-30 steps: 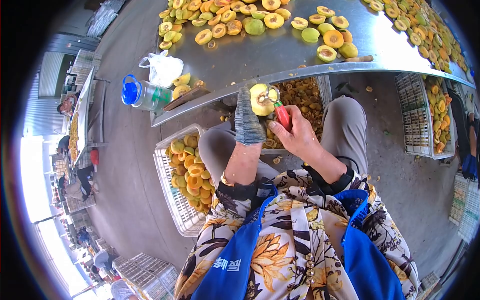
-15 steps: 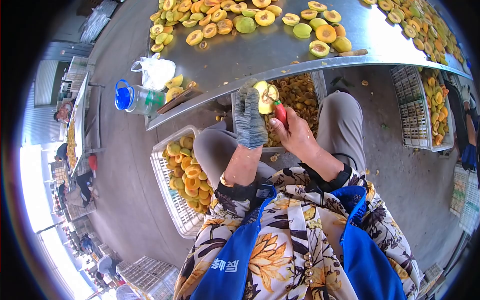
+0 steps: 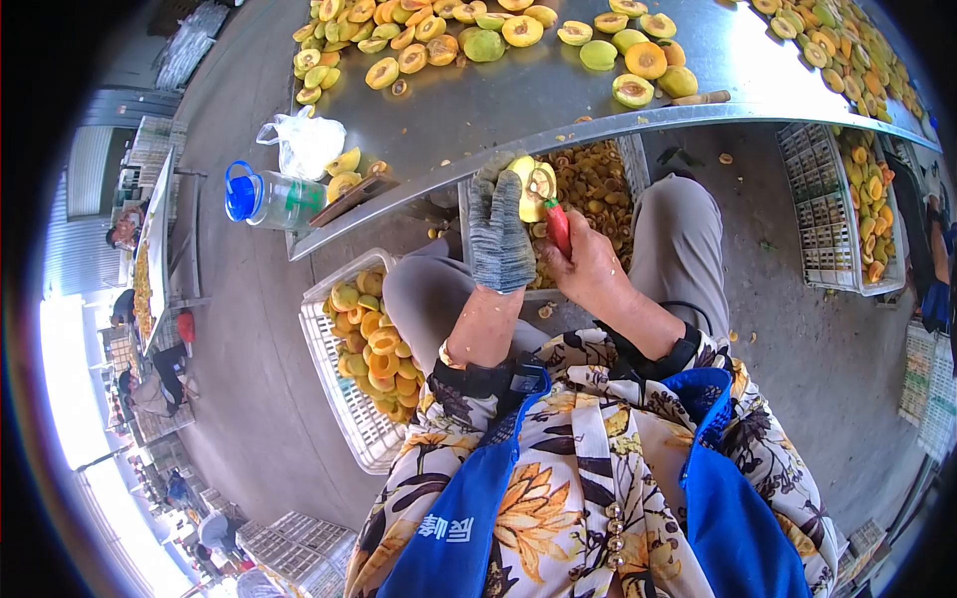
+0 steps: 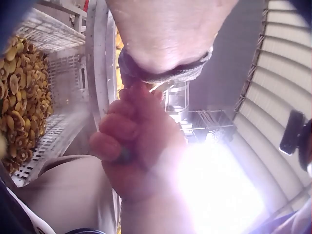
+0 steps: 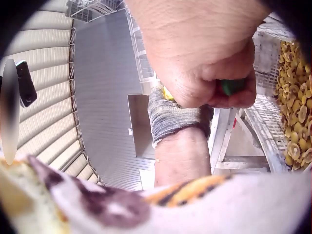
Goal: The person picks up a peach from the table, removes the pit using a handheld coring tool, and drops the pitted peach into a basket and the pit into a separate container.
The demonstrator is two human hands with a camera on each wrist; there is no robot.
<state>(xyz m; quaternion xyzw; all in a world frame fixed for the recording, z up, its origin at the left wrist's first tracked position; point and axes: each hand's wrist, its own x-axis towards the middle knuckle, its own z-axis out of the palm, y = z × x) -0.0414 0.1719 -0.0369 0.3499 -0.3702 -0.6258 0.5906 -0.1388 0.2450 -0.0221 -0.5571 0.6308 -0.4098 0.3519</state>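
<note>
In the head view the left hand [image 3: 498,237], in a grey knit glove, holds a yellow-green fruit half [image 3: 536,187] with its cut face toward the right. The right hand [image 3: 596,271] is bare and grips a tool with a red handle [image 3: 557,227], whose upper end meets the cut face at the brown centre. In the right wrist view the right hand [image 5: 209,63] curls round a green part of the handle [image 5: 233,87], and the gloved left hand [image 5: 176,114] is just beyond it. The left wrist view shows the right hand's curled fingers [image 4: 114,134]; the fruit is hidden there.
Cut fruit [image 3: 483,45] lies on the metal table [image 3: 449,115], with a bottle [image 3: 284,199], a white bag [image 3: 304,143] and a wooden-handled tool [image 3: 701,98]. A crate of fruit halves [image 3: 349,424] stands at the left, another [image 3: 817,219] at the right, and one with scraps [image 3: 598,189] between the knees.
The fruit half has turned in the gloved hand and shows its cut face more narrowly than a second ago. Table and crates have shifted slightly left and up in the head view.
</note>
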